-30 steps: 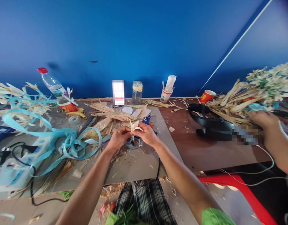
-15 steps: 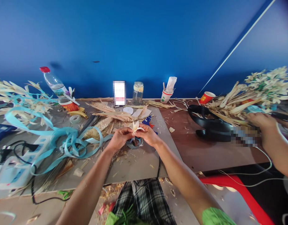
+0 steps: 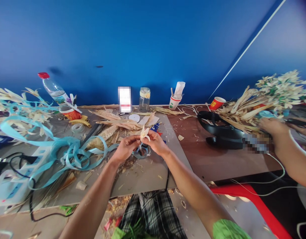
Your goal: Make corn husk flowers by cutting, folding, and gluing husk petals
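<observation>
A small cream husk flower with pointed petals stands between my hands, above the board. My left hand pinches at its lower left side, thumb and fingers pressed together. From the other side my right hand grips the flower's base, its thumb just under a petal that curves down. The base itself is mostly hidden by my fingers. Just below lies a small tangle of blue ribbon and clear material. Behind my hands, dry corn husks are heaped with a white disc.
Blue ribbon loops on the left beside a white power strip. A lidded jar and a white cup stand by the blue wall. On the right are a black curved object, husk flowers and another person's hand.
The flower has turned in my fingers; its petals now spread upright and to the right. My hands stay close together. The view has shifted slightly to the right.
</observation>
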### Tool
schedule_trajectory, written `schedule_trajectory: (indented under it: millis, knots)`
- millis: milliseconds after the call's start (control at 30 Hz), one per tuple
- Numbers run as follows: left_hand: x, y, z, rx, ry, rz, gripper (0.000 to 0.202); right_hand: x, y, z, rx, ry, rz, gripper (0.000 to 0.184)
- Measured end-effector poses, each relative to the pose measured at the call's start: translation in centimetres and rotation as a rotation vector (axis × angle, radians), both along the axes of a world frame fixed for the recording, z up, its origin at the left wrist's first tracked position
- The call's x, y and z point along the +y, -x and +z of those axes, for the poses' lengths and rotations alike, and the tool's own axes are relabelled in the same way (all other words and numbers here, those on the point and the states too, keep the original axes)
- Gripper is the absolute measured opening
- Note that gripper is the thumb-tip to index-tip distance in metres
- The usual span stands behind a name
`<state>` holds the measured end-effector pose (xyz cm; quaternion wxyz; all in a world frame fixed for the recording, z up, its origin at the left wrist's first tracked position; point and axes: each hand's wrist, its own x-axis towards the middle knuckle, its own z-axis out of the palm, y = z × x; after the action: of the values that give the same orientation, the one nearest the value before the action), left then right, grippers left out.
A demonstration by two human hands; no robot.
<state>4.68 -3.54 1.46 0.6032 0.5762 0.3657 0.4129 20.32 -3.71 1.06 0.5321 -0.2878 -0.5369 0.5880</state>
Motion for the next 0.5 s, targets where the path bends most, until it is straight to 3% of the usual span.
schedule_trajectory:
  millis: [300,500]
  knots:
    - [0.48,-0.31,-0.32,-0.023,0.003,0.107,0.031,0.36,0.66,-0.85,-0.062,-0.017,-0.177,0.029]
    - [0.55,-0.18,-0.47,-0.068,0.041,0.135,0.028,0.08,0.28,-0.52,-0.043,0.081,-0.047,0.026]
